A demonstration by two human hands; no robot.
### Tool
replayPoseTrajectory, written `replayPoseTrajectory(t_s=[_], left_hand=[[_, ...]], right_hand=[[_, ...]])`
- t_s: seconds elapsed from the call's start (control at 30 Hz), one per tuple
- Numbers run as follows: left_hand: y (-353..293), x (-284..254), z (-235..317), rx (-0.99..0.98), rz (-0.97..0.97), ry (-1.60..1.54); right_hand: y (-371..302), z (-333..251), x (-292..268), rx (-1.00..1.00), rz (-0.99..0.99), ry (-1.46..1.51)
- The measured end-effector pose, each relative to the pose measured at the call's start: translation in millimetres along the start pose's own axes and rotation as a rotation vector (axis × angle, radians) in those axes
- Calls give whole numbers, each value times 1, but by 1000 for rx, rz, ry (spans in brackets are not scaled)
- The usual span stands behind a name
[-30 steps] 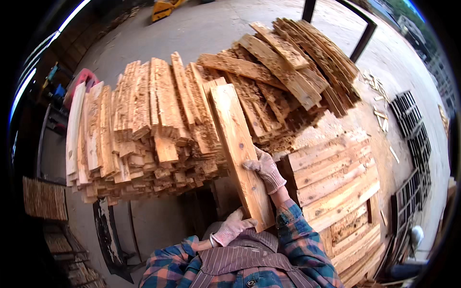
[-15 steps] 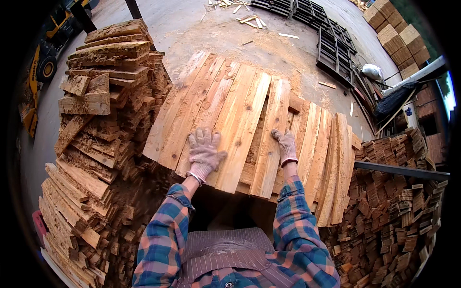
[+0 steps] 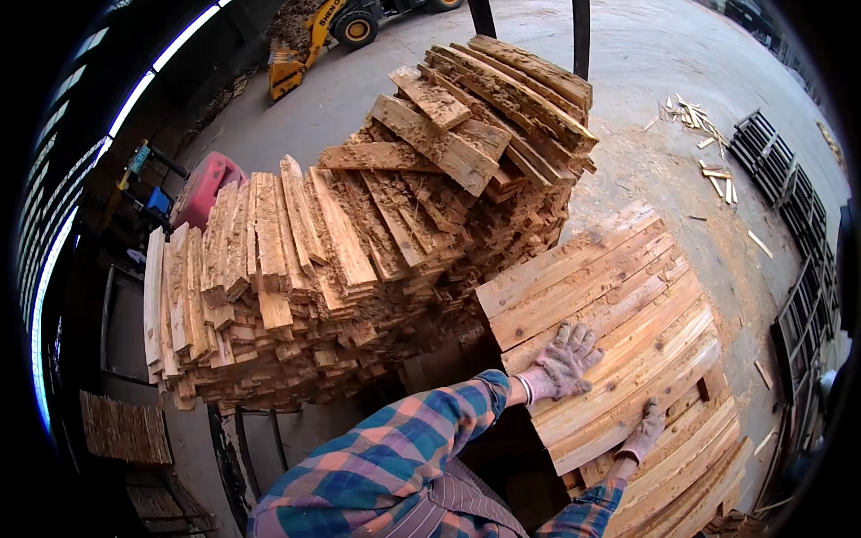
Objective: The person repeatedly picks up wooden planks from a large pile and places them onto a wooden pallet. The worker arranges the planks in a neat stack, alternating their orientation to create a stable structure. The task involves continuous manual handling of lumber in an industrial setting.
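Note:
A layer of sawn wooden boards [image 3: 619, 318] lies side by side at the right, sprinkled with sawdust. My left hand [image 3: 569, 360], in a dusty pinkish knit glove, rests flat on these boards with its fingers spread. Nearer me, my right hand [image 3: 644, 432], gloved alike, is closed at the near edge of one wooden board [image 3: 641, 394]; part of its fingers is hard to make out. That board lies against its neighbours. More boards [image 3: 691, 457] lie to the right of my right hand.
A tall, uneven stack of rough wood pieces [image 3: 359, 233] stands at the left. Behind it are a pink-red rounded object [image 3: 208, 186] and a yellow loader [image 3: 314, 40]. Dark metal frames [image 3: 789, 193] and wood scraps [image 3: 691, 117] lie on the floor [image 3: 646, 81] beyond.
My view has swung left, bringing more of the rough stack into sight. The board at my right hand has moved left, closing the gap beside it. My left hand stays flat on the boards.

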State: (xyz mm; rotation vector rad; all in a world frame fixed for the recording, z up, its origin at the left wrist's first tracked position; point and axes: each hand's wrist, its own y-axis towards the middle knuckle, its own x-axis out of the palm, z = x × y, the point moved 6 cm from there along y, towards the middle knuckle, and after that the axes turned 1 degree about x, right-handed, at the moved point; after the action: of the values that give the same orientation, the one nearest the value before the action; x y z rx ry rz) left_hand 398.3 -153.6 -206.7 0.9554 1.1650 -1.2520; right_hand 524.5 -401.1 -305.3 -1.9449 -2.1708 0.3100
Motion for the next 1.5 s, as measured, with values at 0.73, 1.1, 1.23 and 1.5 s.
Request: replayPoseTrajectory(t_s=[0.73,1.1,1.23,1.5], left_hand=[[13,29,12,59,66,303],[17,25,17,34,-20,374],[17,25,17,41,22,370],[9,16,18,13,-10,290]], right_hand=[[-3,-56,-51,-110,193,-1008],[-84,-85,-360,645,504,-1422],[-77,-85,-374,388,474,-1655],[-101,-86,-399,173,593,-1190]])
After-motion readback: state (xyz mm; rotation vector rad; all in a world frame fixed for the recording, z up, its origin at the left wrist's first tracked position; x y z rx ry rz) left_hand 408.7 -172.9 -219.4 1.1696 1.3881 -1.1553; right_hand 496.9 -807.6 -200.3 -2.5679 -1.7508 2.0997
